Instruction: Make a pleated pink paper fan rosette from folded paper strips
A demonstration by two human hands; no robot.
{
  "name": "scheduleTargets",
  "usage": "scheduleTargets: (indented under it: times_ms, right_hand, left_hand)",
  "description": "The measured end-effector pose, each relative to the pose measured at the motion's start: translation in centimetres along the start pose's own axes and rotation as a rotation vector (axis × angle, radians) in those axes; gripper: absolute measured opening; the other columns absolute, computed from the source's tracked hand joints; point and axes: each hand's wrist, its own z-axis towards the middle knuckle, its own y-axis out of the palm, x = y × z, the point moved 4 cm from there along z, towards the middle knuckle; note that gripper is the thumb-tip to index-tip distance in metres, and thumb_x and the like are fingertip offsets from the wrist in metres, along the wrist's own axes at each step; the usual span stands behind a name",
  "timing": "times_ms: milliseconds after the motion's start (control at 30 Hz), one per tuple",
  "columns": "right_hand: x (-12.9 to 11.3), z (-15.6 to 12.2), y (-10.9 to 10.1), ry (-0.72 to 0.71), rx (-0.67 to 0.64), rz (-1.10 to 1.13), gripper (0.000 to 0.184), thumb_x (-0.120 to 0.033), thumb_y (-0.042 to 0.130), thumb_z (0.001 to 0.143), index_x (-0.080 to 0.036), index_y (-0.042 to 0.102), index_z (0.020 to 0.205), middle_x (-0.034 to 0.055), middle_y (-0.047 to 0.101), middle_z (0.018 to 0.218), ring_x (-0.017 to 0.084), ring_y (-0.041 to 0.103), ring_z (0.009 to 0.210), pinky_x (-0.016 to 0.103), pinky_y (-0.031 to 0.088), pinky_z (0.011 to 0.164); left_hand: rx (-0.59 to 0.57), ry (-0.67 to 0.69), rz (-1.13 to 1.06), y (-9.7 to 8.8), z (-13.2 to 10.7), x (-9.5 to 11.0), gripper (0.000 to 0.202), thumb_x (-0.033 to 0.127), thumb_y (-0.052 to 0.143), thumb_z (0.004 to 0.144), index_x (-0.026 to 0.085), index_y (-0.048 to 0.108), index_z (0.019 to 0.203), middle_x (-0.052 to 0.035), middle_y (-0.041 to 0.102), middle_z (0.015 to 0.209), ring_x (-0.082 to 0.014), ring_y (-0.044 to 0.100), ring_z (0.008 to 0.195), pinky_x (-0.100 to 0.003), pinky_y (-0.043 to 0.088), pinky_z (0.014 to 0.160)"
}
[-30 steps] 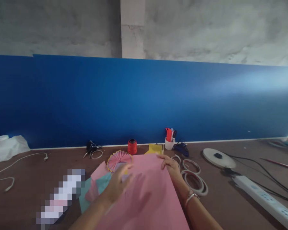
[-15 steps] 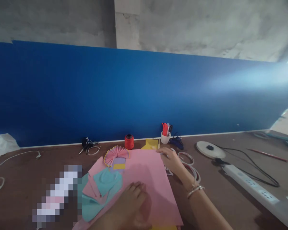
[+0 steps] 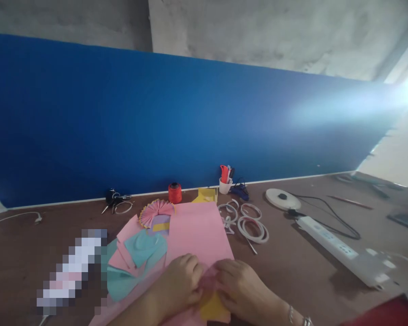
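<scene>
My left hand (image 3: 180,283) and my right hand (image 3: 240,287) are together at the near edge of a large pink paper sheet (image 3: 199,228) lying on the brown table (image 3: 302,267). Both have curled fingers pinching the sheet's near edge, where a yellow sheet (image 3: 212,308) shows underneath. To the left of the pink sheet lie teal and pink paper cut-outs (image 3: 144,244) and a pleated pink paper fan (image 3: 156,210).
Several tape rings (image 3: 251,222) lie right of the sheet. A red thread spool (image 3: 174,192), a white cup of pens (image 3: 225,181), scissors (image 3: 114,201), a round white lamp base (image 3: 283,198) and a white power strip (image 3: 333,242) sit along the back and right. A blue wall panel stands behind.
My right hand came from the sheet's far right corner down to its near edge, joining my left hand. The view swung left and tilted.
</scene>
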Motion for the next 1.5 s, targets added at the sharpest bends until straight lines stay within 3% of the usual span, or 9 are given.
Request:
scheduleTargets:
  times_ms: [100,200,333,433,633,833,1200,1500]
  right_hand:
    - [0.5,0.2,-0.4,0.007,0.023,0.0,0.024,-0.025,0.059,0.07,-0.019,0.061,0.092,0.0076,0.064,0.101,0.022,0.057,0.095,0.031,0.043,0.084]
    - [0.7,0.2,-0.2,-0.005,0.054,-0.008,0.015,-0.016,0.052,0.076,-0.019,0.062,0.087,0.0075,0.065,0.1,0.02,0.058,0.093,0.031,0.044,0.083]
    - [1.2,-0.2,0.1,-0.004,0.109,0.074,0.021,-0.009,0.045,0.083,-0.019,0.064,0.085,0.0068,0.066,0.098,0.019,0.058,0.091,0.031,0.045,0.082]
    - [1.7,-0.5,-0.1,0.034,0.154,0.214,0.021,-0.011,0.049,0.083,-0.021,0.068,0.083,0.0059,0.066,0.099,0.019,0.058,0.092,0.031,0.045,0.083]
    - [3.6,-0.9,0.2,0.209,0.226,0.463,0.012,-0.017,0.059,0.079,-0.02,0.068,0.072,0.0068,0.064,0.097,0.02,0.056,0.094,0.032,0.046,0.081]
    - [3.6,-0.8,0.3,0.263,0.246,0.478,0.019,-0.019,0.051,0.081,-0.019,0.054,0.063,0.0082,0.058,0.097,0.02,0.053,0.091,0.031,0.047,0.074]
    - [3.3,-0.6,0.4,0.267,0.279,0.333,0.019,-0.004,0.045,0.07,-0.02,0.042,0.062,0.0069,0.054,0.094,0.019,0.05,0.085,0.029,0.045,0.07]
    - [3.2,-0.5,0.1,0.251,0.25,0.386,0.018,-0.003,0.045,0.07,-0.02,0.046,0.063,0.0075,0.054,0.096,0.019,0.051,0.087,0.029,0.046,0.069]
  left_hand:
    - [-0.027,-0.037,-0.03,-0.3,0.0,-0.2,0.011,0.02,0.051,0.081,0.017,0.057,0.09,-0.0071,0.062,0.093,-0.0215,0.057,0.088,-0.034,0.049,0.077]
    - [-0.008,-0.055,-0.147,-0.7,-0.8,-0.5,0.012,0.015,0.053,0.077,0.018,0.056,0.088,-0.006,0.062,0.097,-0.0198,0.057,0.091,-0.031,0.049,0.081]
    - [0.019,-0.066,-0.272,-0.8,-2.8,-1.4,0.025,0.005,0.053,0.068,0.019,0.058,0.089,-0.0077,0.061,0.112,-0.0209,0.057,0.102,-0.032,0.046,0.09]
    - [0.063,-0.125,-0.354,-0.6,-4.0,-2.3,0.02,0.005,0.051,0.073,0.019,0.06,0.085,-0.0075,0.062,0.116,-0.0209,0.057,0.107,-0.033,0.044,0.094]
    - [0.211,-0.242,-0.553,-0.4,-4.4,-3.3,0.014,0.01,0.05,0.08,0.02,0.056,0.071,-0.0058,0.061,0.104,-0.0168,0.06,0.096,-0.028,0.048,0.082]
    - [0.298,-0.267,-0.511,-0.4,-4.4,-3.3,0.015,0.012,0.047,0.081,0.02,0.05,0.069,-0.0098,0.056,0.108,-0.0195,0.058,0.099,-0.031,0.048,0.083]
    - [0.299,-0.28,-0.451,0.0,-4.2,-3.2,0.017,0.006,0.043,0.076,0.021,0.045,0.068,-0.0114,0.055,0.106,-0.0216,0.058,0.097,-0.033,0.05,0.078]
    - [0.291,-0.286,-0.465,-0.1,-4.3,-3.3,0.017,0.009,0.044,0.079,0.02,0.048,0.067,-0.0109,0.055,0.107,-0.0215,0.057,0.097,-0.034,0.05,0.08]
